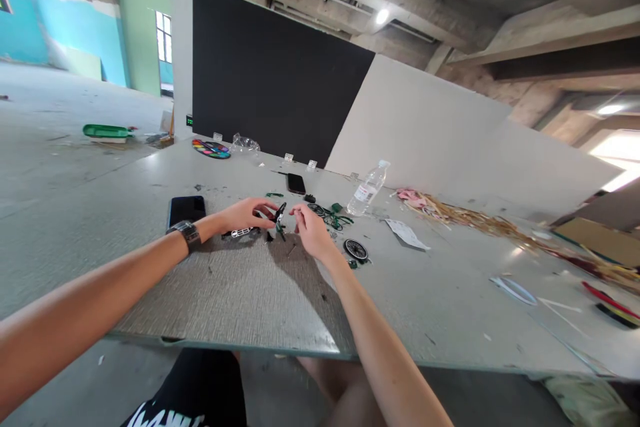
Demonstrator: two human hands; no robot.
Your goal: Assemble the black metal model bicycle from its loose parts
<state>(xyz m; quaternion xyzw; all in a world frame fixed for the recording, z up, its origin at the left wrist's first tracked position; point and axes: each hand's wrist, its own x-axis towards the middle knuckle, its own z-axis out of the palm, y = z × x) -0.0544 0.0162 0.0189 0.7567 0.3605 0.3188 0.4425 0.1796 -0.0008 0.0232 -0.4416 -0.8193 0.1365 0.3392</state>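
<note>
My left hand (249, 214), with a dark watch (189, 235) on its wrist, pinches a small black and green model part (280, 213) just above the table. Close to its right, my right hand (311, 230) has its fingertips pressed together; whatever they may hold is too small to make out. Under my left hand lies a black and white slotted piece (242, 232). Beyond my right hand are green bicycle-like model parts (334, 219), and nearer me lies a small black spoked wheel (356, 250).
Two phones lie on the grey table, one dark blue (186, 211) and one black (295, 183). A clear water bottle (369, 189) stands beside a crumpled paper sheet (407, 234). Farther back are a paint palette (211, 149) and a plastic bag (245, 144); wooden strips (465, 219) spread rightward.
</note>
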